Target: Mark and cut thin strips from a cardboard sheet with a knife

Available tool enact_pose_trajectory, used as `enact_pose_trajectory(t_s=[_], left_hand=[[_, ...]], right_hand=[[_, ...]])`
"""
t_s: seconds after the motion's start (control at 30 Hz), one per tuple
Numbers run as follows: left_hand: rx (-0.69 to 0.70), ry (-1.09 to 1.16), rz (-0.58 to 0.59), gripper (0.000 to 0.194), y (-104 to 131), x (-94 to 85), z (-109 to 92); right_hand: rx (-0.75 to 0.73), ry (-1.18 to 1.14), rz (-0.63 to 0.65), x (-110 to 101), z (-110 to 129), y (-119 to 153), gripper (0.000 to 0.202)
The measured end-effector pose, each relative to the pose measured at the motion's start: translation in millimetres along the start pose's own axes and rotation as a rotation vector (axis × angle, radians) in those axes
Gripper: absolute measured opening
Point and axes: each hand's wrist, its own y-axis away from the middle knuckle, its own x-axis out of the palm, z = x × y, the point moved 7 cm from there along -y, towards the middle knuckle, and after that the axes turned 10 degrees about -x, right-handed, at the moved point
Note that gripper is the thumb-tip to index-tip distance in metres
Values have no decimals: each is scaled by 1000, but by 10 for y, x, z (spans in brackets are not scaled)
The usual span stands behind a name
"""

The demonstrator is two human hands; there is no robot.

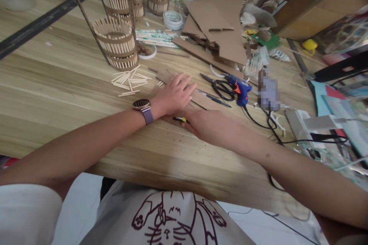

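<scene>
My left hand (pixel 176 95), with a watch on the wrist, lies flat with its fingers spread on a strip of brown cardboard (pixel 166 74). Close beside it, my right hand (pixel 202 124) is closed around a black-and-yellow tool (pixel 180 120), which looks like a utility knife; most of it is hidden in the fingers. A thin dark edge runs under both hands. A dark pen (pixel 215 99) rests just beyond them. Pale cut sticks (pixel 129 80) lie loose to the left of my left hand.
Stick-and-cardboard baskets (pixel 116 48) stand at the back left. Scissors (pixel 220 86) and a blue glue gun (pixel 241 90), its cord trailing, lie to the right. Cardboard sheets (pixel 220 19), tape rolls (pixel 172 20) and a cardboard box (pixel 319 11) are behind.
</scene>
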Motion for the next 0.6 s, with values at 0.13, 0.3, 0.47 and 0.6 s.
enact_pose_trajectory(t_s=[0.13, 0.3, 0.47, 0.6], left_hand=[[4, -19, 6, 51, -2, 10, 0], [46, -12, 23, 50, 3, 28, 17], [59, -13, 18, 49, 4, 24, 30], [47, -15, 53, 50, -3, 24, 30]], right_hand=[[-50, 43, -47, 15, 6, -32, 28], [-66, 66, -46, 51, -22, -18, 27], [-87, 76, -38, 88, -69, 116, 27], [-92, 62, -69, 161, -163, 338, 22]])
